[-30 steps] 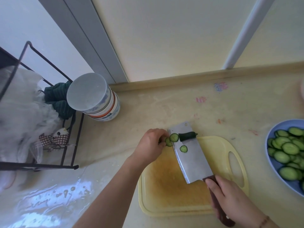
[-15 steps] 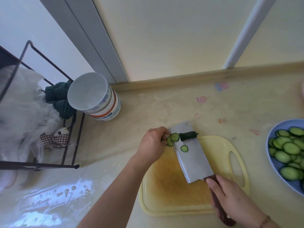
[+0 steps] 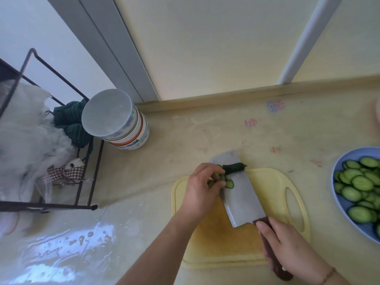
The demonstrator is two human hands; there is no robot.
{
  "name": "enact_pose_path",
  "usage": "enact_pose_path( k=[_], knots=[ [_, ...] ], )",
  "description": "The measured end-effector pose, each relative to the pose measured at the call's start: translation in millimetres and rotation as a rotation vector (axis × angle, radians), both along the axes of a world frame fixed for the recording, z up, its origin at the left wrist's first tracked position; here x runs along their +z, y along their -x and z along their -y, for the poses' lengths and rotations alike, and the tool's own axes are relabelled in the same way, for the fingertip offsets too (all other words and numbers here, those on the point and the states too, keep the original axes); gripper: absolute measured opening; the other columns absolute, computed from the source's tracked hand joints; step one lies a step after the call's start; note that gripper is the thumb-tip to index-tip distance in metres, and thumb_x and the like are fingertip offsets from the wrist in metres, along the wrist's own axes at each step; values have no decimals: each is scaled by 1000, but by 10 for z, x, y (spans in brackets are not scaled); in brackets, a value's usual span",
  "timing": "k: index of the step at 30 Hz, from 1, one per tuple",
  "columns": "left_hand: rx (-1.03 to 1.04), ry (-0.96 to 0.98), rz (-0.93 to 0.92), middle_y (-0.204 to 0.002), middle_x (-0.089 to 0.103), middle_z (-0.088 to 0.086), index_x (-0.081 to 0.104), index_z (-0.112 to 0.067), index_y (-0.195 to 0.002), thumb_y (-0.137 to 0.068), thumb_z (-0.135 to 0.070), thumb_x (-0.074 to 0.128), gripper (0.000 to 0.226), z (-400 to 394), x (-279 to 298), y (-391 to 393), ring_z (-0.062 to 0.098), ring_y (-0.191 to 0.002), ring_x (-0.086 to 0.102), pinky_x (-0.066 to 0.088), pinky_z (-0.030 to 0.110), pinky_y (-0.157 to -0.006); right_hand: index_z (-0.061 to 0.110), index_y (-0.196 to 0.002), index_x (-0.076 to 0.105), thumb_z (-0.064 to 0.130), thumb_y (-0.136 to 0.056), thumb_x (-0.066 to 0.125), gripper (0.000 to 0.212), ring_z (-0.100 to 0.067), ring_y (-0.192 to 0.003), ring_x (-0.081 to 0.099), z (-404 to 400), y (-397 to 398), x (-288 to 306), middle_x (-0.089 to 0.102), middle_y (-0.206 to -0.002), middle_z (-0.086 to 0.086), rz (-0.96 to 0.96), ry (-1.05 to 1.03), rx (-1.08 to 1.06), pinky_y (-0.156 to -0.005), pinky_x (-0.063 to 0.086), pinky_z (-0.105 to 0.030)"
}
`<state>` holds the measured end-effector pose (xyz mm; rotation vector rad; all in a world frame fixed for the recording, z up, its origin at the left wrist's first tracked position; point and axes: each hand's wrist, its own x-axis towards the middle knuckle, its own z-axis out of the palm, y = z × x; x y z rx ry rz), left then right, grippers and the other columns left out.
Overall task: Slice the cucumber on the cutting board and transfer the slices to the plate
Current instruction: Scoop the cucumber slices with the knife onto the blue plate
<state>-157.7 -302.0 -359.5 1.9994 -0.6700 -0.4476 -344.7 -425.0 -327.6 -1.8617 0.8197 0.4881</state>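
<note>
A yellow cutting board (image 3: 216,241) lies on the counter. A cleaver (image 3: 240,194) rests flat across its far left part, its dark handle gripped by my right hand (image 3: 287,249). A dark green cucumber end (image 3: 234,168) lies on the blade near its tip. My left hand (image 3: 202,188) curls its fingers round a few cucumber slices (image 3: 227,182) at the blade's left edge. A blue plate (image 3: 339,204) at the right edge holds several slices.
A stack of bowls (image 3: 117,120) stands upside down at the back left. A black wire rack (image 3: 51,140) with plastic bags and a green cloth fills the left side. The counter at the front left is wet. A wall runs along the back.
My left hand has slid toward me along the blade's left side and gathered the loose slices together. The lone slice on the blade is now by my fingers. Cleaver and right hand stayed.
</note>
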Motion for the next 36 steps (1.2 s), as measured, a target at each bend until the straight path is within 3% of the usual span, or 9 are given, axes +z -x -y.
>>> enact_pose_path(
  k=[3,6,9,12,16,20,25,29,36],
  knots=[
    [166,80,-103,-114,58,-13,72,-15,-97,-84,5,74,24,40,-27,182,1,-95,62,51,12,-75,8,-80,53,39,-100,34,42,-24,-44,65,-1,0,6,70,-63,-11,1,-4,-9,-46,53,-28],
    [240,169,-37,-129,53,-7,69,-19,-107,-92,10,60,34,42,-45,424,0,-117,54,51,15,-89,8,-81,53,40,-100,35,41,-23,-44,65,-3,-9,9,69,-63,-9,-5,-18,-16,-46,53,-30],
    [168,224,63,-141,46,4,65,-18,-117,-95,13,44,43,50,-139,566,5,-132,46,44,18,-103,9,-82,52,39,-100,35,39,-26,-45,66,9,-8,8,69,-63,-9,-7,-45,-26,-45,53,-31],
    [21,196,241,-146,41,4,62,-16,-123,-90,15,46,48,1,-286,528,9,-140,38,37,19,-111,6,-81,52,35,-101,36,38,-32,-45,65,31,22,2,68,-61,-12,8,-74,-56,-43,51,-32],
    [-35,171,343,-153,36,2,54,-18,-132,-98,-10,51,36,-78,-304,311,25,-142,39,41,37,-113,7,-80,51,32,-101,37,36,-34,-45,63,41,72,11,67,-61,-14,5,-89,-87,-42,50,-30],
    [-256,-134,538,-166,19,6,36,-24,-151,-100,-46,48,57,48,-218,54,29,-155,11,14,56,-123,10,-83,53,31,-101,38,32,-33,-43,61,38,85,32,66,-60,-13,32,-99,-89,-41,50,-32],
    [-473,-233,596,-160,31,2,35,-23,-152,-95,-58,50,69,118,-177,56,28,-151,22,11,63,-120,9,-83,54,33,-100,39,33,-32,-39,55,11,98,74,63,-57,-16,73,-137,-108,-41,47,-38],
    [-388,-167,578,-151,41,5,43,-19,-149,-94,-51,60,66,7,-163,208,30,-144,32,18,59,-119,19,-81,61,39,-95,42,32,-27,-41,53,-99,145,154,63,-57,-19,98,-145,-133,-42,46,-34],
    [-249,-194,582,-144,47,7,45,-18,-145,-95,-44,57,57,-433,-23,516,32,-131,40,24,54,-116,28,-86,68,55,-81,47,34,-36,-59,63,-308,254,307,68,-68,-20,87,-124,-65,-59,54,-43]
  ],
)
